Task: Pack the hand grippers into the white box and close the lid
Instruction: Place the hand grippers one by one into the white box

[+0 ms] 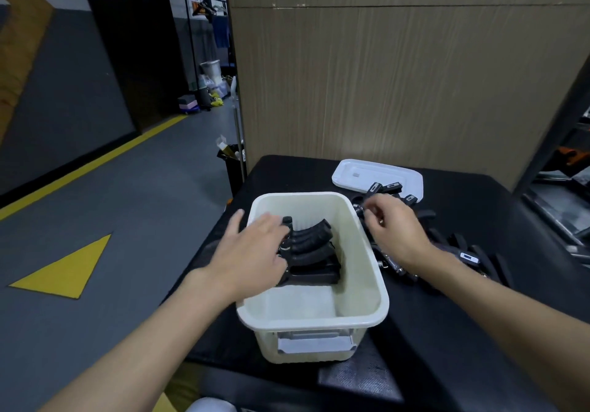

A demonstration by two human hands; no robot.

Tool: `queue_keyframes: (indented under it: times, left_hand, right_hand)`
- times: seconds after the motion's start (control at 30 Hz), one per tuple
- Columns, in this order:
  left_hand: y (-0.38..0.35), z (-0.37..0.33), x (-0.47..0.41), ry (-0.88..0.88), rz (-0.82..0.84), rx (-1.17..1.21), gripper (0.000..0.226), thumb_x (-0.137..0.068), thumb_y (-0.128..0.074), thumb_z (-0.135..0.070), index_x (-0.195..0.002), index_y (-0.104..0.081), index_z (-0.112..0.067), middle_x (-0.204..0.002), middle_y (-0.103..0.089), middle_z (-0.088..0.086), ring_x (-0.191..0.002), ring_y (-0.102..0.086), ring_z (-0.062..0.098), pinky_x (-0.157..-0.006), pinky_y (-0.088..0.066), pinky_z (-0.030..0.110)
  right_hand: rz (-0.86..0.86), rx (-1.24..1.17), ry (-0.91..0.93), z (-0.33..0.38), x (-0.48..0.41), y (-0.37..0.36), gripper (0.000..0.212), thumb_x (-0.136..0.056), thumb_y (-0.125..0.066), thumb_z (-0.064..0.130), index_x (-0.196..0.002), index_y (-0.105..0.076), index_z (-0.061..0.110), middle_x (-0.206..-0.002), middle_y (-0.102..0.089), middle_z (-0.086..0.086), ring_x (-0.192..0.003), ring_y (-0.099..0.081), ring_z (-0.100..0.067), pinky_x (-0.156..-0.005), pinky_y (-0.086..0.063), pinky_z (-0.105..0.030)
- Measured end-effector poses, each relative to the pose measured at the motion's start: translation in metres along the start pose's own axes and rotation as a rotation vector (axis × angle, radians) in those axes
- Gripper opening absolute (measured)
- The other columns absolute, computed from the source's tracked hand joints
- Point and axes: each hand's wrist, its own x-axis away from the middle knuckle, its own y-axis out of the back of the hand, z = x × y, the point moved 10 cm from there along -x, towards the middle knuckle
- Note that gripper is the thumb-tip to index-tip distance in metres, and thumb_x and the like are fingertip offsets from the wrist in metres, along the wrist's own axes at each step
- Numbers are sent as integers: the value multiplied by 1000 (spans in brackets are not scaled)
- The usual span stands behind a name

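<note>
Hand grippers [311, 245], black, are lying stacked w/ curved handles nested in the far-left part of the white box [319, 319]; the box is sitting open on the black table [447, 331], its label holder facing the person; left hand [252, 252] is reaching in over the left rim & resting on the stack, fingers fairly straight & spread, thumb sticking out past the rim, not closing round anything; right hand [396, 226] is hovering just outside the box's right rim over a loose pile [463, 255] of more grippers, fingers curling down at the round knob [358, 209] of one; can't tell if it's actually pinching it, fingertips being blurred; the pile is spreading over the table right of the box; white lid [360, 172] is lying flat behind the box to the right, a few gripper ends overlapping its near edge; wood-grain panel [399, 76] is standing behind the table; grey floor w/ a yellow triangle [67, 271] is showing at left.
</note>
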Motion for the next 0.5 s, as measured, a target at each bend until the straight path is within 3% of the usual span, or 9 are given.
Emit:
queue_keyframes:
  times: [0.1, 0.2, 0.3, 0.37, 0.5]
  left_hand:
    - [-18, -21, -25, -83, 135, 12, 40, -89, -39, -16, -124, -57, -18, -129, -52, -5, -126, -44, 14, -119, -10, 47]
    - [-39, -23, -37, -111, 169, -115, 33, -88, -39, -15, -114, -60, -16, -121, -55, -1, -119, -49, 20, -114, -20, 44]
    - [-40, -24, -36, -155, 71, -200, 29, -87, -41, -12, -105, -64, -16, -116, -56, 1, -108, -51, 22, -105, -33, 36]
    - [-35, -24, -34, -161, 13, -228, 27, -87, -45, -9, -106, -63, -17, -113, -55, 0, -103, -51, 23, -94, -38, 32]
    - [-32, -26, -36, -163, 7, -266, 21, -85, -55, -3, -100, -61, -17, -107, -53, 2, -95, -49, 24, -76, -35, 31]
  right_hand:
    - [286, 199, 229, 49, -9, -35, 26, -92, -48, 23, -111, -66, 24, -107, -63, 6, -109, -52, -20, -92, -40, -40]
    - [528, 522, 291, 53, -9, -74, 32, -90, -38, 17, -107, -62, 29, -96, -60, 6, -104, -49, -22, -86, -31, -40]
    - [562, 649, 303, 49, -19, -88, 29, -89, -41, 16, -102, -62, 31, -85, -61, 7, -93, -42, -20, -78, -21, -38]
    - [571, 689, 324, 48, -24, -98, 23, -89, -48, 22, -102, -65, 31, -88, -66, 6, -96, -46, -20, -79, -19, -39]
    - [543, 667, 324, 45, -31, -106, 19, -89, -58, 30, -106, -67, 32, -95, -70, 8, -98, -58, -17, -79, -16, -37]
